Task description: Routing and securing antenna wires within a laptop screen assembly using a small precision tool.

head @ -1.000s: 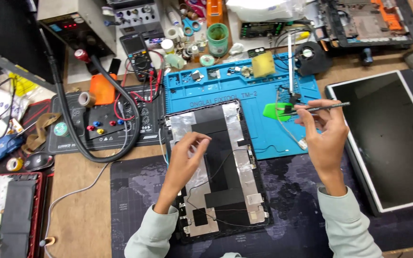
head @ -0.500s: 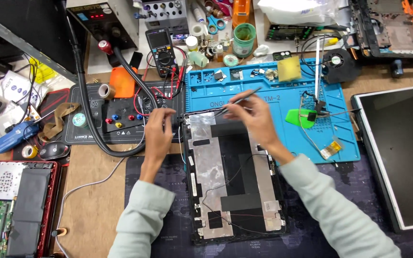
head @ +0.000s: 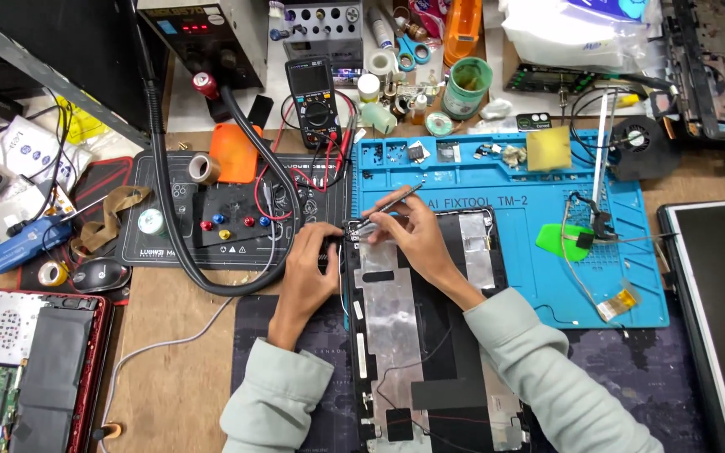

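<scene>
Two hands have come together at the upper left corner of the opened laptop lid (head: 417,335), which lies flat on the dark mat with its foil-lined inside facing up. A second ago the right hand (head: 404,235) was out over the green plastic pry tool (head: 565,241) on the blue silicone work mat (head: 497,180), and the left hovered over the middle of the panel; now both sit at that corner — the work has shifted from picking up a tool to using it on the lid's hinge area. The right hand pinches a thin metal tool, probably tweezers (head: 394,204), with its tip pointed down at the corner. The left hand (head: 310,267) rests on the lid's left edge, fingers curled against it; whether it grips the edge or only steadies it cannot be told. As for containers, the blue mat's top row of small moulded compartments holds a few dark chips and small bits of hardware, too small to name — a yellow sponge (head: 548,148) sits on the same row. Behind it, a green cup (head: 467,88) stands upright with something brownish inside. On the black mat to the left, a roll of brown tape (head: 204,168) lies near coloured knobs, and a multimeter (head: 314,101) stands beyond.
</scene>
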